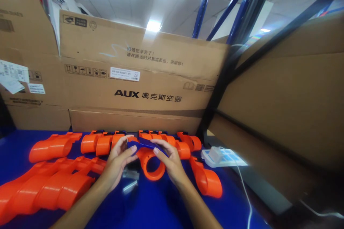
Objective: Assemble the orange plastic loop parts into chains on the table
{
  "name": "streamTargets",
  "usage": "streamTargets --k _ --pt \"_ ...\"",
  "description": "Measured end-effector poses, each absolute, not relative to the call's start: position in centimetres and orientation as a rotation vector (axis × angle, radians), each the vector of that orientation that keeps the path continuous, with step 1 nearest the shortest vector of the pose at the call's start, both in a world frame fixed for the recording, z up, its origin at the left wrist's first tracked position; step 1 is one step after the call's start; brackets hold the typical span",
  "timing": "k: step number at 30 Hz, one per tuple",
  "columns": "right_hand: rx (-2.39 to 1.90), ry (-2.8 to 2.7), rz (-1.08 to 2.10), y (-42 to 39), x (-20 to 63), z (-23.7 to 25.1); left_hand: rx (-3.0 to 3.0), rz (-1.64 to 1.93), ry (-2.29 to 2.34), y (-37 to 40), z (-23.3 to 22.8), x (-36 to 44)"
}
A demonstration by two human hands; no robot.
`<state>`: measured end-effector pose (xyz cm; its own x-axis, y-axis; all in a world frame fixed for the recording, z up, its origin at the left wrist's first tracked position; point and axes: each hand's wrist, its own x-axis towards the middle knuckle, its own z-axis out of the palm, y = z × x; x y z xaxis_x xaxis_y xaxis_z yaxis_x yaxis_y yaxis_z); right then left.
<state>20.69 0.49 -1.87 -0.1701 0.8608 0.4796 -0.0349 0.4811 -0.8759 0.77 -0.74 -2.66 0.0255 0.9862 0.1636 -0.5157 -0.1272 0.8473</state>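
We saw both hands meeting over the middle of the blue desk [150, 207], just in front of a row of orange plastic parts [107, 142]. The left hand [116, 162] had its grip pinched on the near end of a small dark blue piece [142, 144], thumb and fingertips pressed together on it. The right hand [170, 162] pinched the other end of the same blue piece, its fingers curled over an orange ring-shaped part [150, 166] that sat between the two hands, touching both. The blue piece lay across the top of that ring part, apart from the desk surface.

Below the left hand, two small grey metal-looking bits [130, 180] lay on the desk; we could not tell what they were. More orange housings [45, 186] lay stacked side by side at the left, and a single one [206, 180] lay just right of the right wrist. Farther right a white adapter with its cable [216, 154] rested on a pale blue tray [231, 159]. A big cardboard box [139, 78] stood upright behind the row, with blue rack posts [242, 7] above it.
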Motion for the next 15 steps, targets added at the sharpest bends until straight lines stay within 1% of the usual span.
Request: streamTargets --k 5,8,10,15 --pt "-0.675 -1.603 0.996 0.4 20.4 -2.0 0.940 1.516 0.540 -0.6 -2.7 0.4" --pt "-0.666 -1.712 0.955 0.1 20.2 -2.2 0.924 1.513 0.459 -0.6 -2.7 0.2" --pt "-0.709 -1.813 0.827 -0.2 20.1 -2.3 0.912 1.496 0.456 -0.7 -2.6 0.3" --pt "-0.820 -1.994 0.298 -0.8 20.1 -2.3 0.936 1.509 0.563 -0.4 -2.6 0.6"
